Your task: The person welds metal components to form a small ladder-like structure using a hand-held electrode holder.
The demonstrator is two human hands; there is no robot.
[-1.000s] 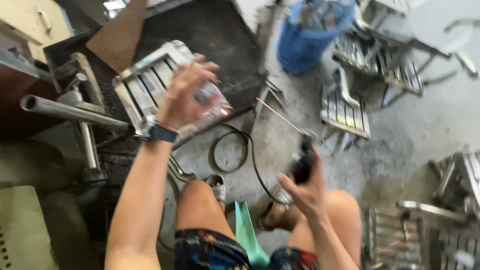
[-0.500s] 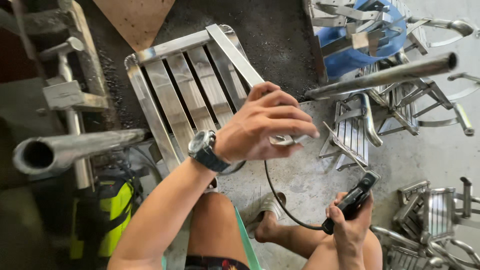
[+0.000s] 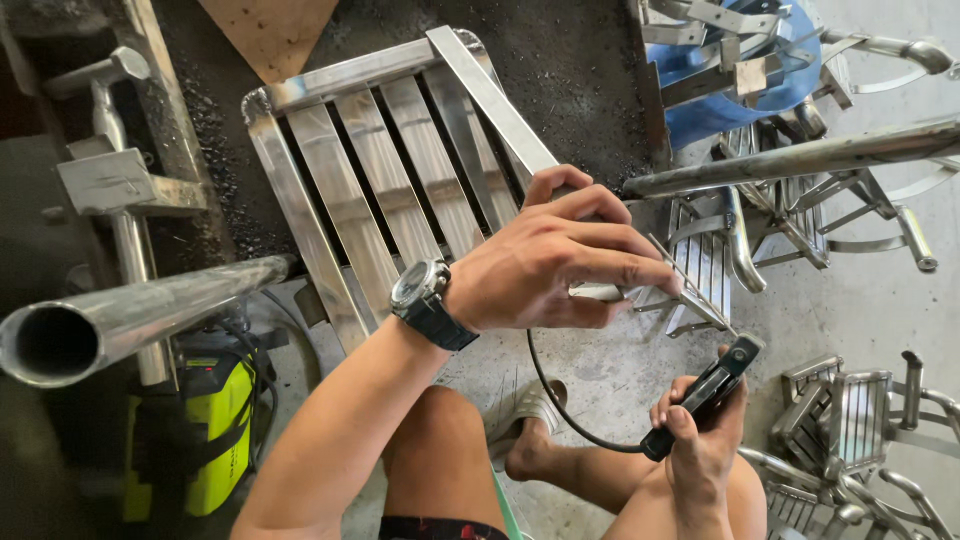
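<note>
Left hand (image 3: 555, 255), watch (image 3: 425, 300) on the wrist, is curled over the lower right corner of a slatted steel frame (image 3: 380, 190). Fingers bent, thumb tucked under; they close on a bright flat piece at the frame's edge, though what exactly lies under the palm is hidden. The frame stretches up and away from this hand, slats running toward a dark floor, with one loose flat bar (image 3: 490, 95) lying diagonally across its top right.

Right hand (image 3: 700, 440) sits lower and to the right of the left, resting near the knee. It is closed around a black welding electrode holder (image 3: 705, 395), grip firm, head pointing up toward the left hand's fingertips. A thin rod (image 3: 690, 285) runs from the holder's head up to just beside those fingertips. A black cable (image 3: 560, 400) loops from the holder's rear down below the left hand.

A steel pipe (image 3: 130, 320) lies left of the left forearm; a second pipe (image 3: 800, 160) crosses just above and right of the left hand. A yellow-green machine (image 3: 215, 430) stands below the left pipe. More slatted frames (image 3: 860, 420) are stacked right of the right hand.
</note>
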